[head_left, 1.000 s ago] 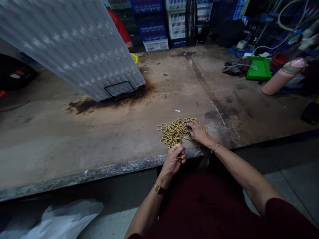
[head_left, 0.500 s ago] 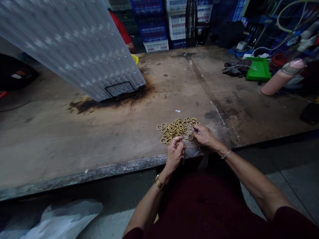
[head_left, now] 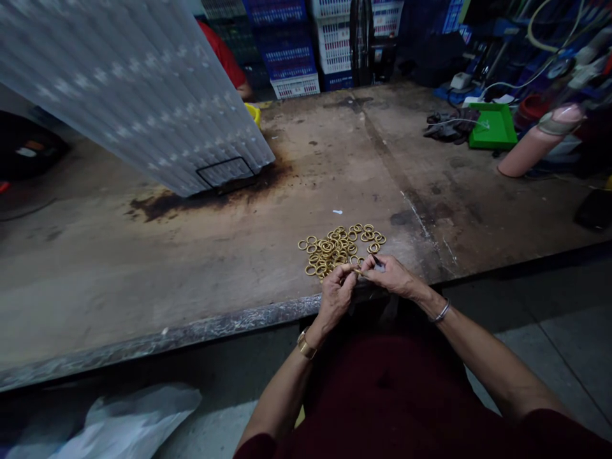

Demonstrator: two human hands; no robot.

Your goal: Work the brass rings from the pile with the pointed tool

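Observation:
Several brass-coloured rings (head_left: 329, 247) lie in a loose pile near the front edge of the table. Just in front of the pile, my left hand (head_left: 336, 294) is closed, thumb against fingers. My right hand (head_left: 393, 276) is closed around a small dark pointed tool (head_left: 377, 260), its tip sticking up past the fingers; the rest of the tool is hidden. Between the fingertips of both hands shows a brass-coloured ring (head_left: 358, 272), seen nearly edge-on and partly covered by the fingers.
On the wooden table (head_left: 229, 248) a tall ribbed translucent stack (head_left: 157, 102) leans in a black wire stand (head_left: 224, 172). A green tray (head_left: 493, 126) and a pink bottle (head_left: 535, 145) are at the right. Behind are stacked crates (head_left: 287, 51) and a person's red sleeve (head_left: 222, 54).
My right hand has moved left and slightly toward me, from the pile's right side to my left fingertips. A ring now shows between them. The whole view has shifted slightly.

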